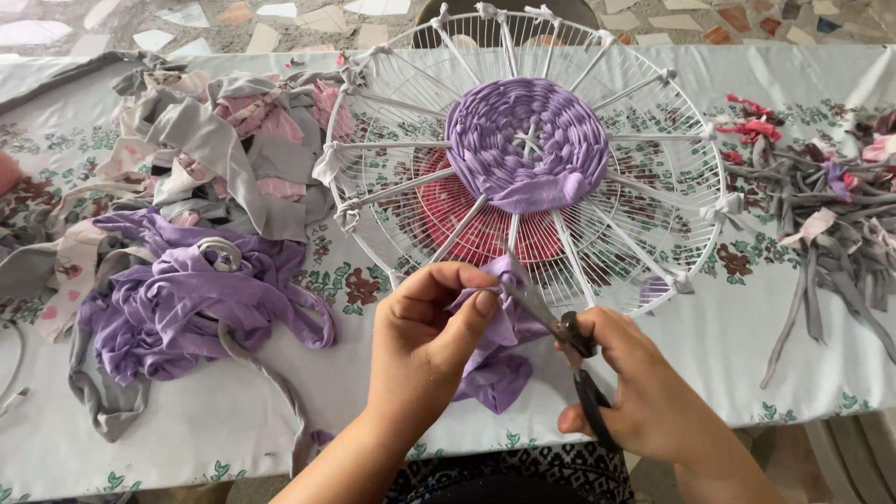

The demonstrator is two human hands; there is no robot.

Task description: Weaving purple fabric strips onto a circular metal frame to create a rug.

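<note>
L hand [425,331] pinches purple strip [499,327] — R hand [644,387] w/ scissors [569,341].

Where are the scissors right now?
In the head view, low and right of centre: the scissors are in the right hand, blades at the purple fabric strip held by the left hand.

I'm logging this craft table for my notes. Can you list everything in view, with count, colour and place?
wire frame: one, white, round, top centre of the table
woven disc: one, purple, at the frame's middle
white strips: several, tied as spokes from disc to frame rim
red piece: one, under the frame, kind unclear
purple fabric heap: one, left
grey and pink fabric heap: one, upper left
cut strips: many, grey, pink, red, right
tablecloth: one, white, floral
purple strip: one, in the left hand
scissors: one pair, dark handles, at the strip
left hand: pinches the strip
right hand: holds the scissors
</note>
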